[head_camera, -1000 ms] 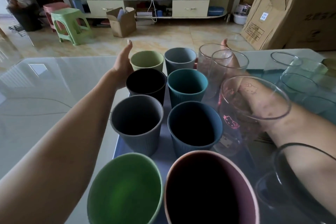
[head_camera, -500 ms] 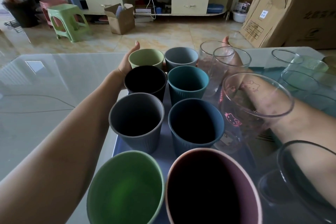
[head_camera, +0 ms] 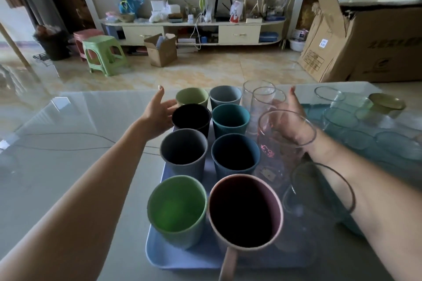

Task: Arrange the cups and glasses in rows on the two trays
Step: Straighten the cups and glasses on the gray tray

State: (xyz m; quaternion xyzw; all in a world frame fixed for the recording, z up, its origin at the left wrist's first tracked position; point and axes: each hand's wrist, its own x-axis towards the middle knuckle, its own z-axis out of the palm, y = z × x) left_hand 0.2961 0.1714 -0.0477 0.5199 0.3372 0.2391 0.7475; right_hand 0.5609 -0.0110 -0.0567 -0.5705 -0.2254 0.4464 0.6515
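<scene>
A pale blue tray (head_camera: 182, 260) in front of me holds two columns of coloured ribbed cups, from a green cup (head_camera: 177, 210) and a pink mug (head_camera: 245, 212) near me to a light green cup (head_camera: 191, 97) and a grey cup (head_camera: 225, 96) at the far end. Clear glasses (head_camera: 285, 134) stand in a third column on the right. My left hand (head_camera: 157, 114) hovers open beside the black cup (head_camera: 190, 117). My right hand (head_camera: 290, 118) is open behind the tall glasses, seen partly through them. A teal tray (head_camera: 312, 109) further right carries several teal glasses (head_camera: 340, 118).
The trays sit on a glossy glass-topped table (head_camera: 68, 143). An olive glass bowl (head_camera: 386, 104) stands at the far right of the teal tray. Beyond the table lie a tiled floor, a green stool (head_camera: 102, 55) and cardboard boxes (head_camera: 365, 45).
Both hands have drawn back from the far end of the blue tray and opened wider. The camera has tilted up. The cups and glasses have not moved.
</scene>
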